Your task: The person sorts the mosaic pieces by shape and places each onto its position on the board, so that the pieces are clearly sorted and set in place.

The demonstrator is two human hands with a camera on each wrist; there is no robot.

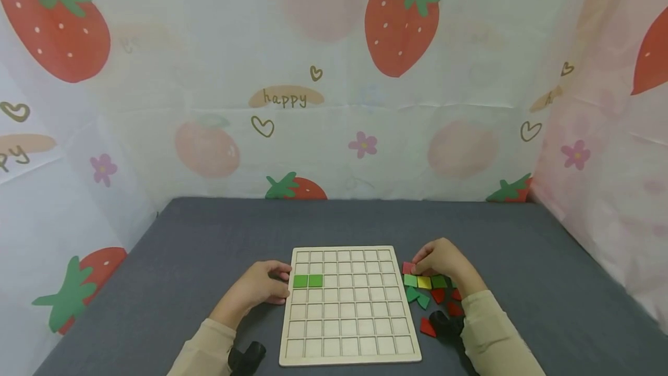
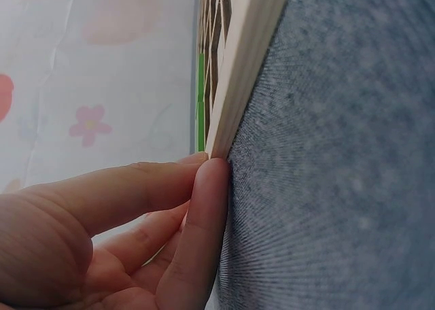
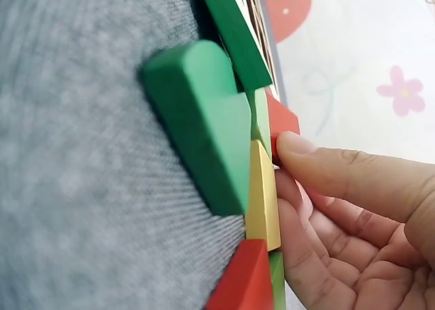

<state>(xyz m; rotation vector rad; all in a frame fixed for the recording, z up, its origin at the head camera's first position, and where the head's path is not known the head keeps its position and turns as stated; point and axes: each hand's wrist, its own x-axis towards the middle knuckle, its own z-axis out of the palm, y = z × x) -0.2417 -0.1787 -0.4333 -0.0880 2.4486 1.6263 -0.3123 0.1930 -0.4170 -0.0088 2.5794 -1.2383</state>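
Note:
A pale wooden grid board point(image 1: 358, 311) lies on the dark cloth, with two green square tiles point(image 1: 308, 281) side by side in its left cells. My left hand point(image 1: 261, 283) holds the board's left edge; in the left wrist view, the thumb point(image 2: 136, 191) and a finger meet at that edge. Just right of the board, my right hand point(image 1: 443, 260) pinches a red tile point(image 1: 408, 268) between thumb and fingers. Beside it in the right wrist view are a yellow tile point(image 3: 262, 201) and a dark green piece point(image 3: 204, 113). Part of the red tile is hidden behind the thumb.
Loose pieces lie right of the board: a light green tile point(image 1: 410, 280), small dark green pieces point(image 1: 417, 296) and several red ones, including a red piece point(image 1: 428, 327) near the right wrist. A strawberry-print curtain point(image 1: 334, 149) stands behind the dark tabletop point(image 1: 235, 225).

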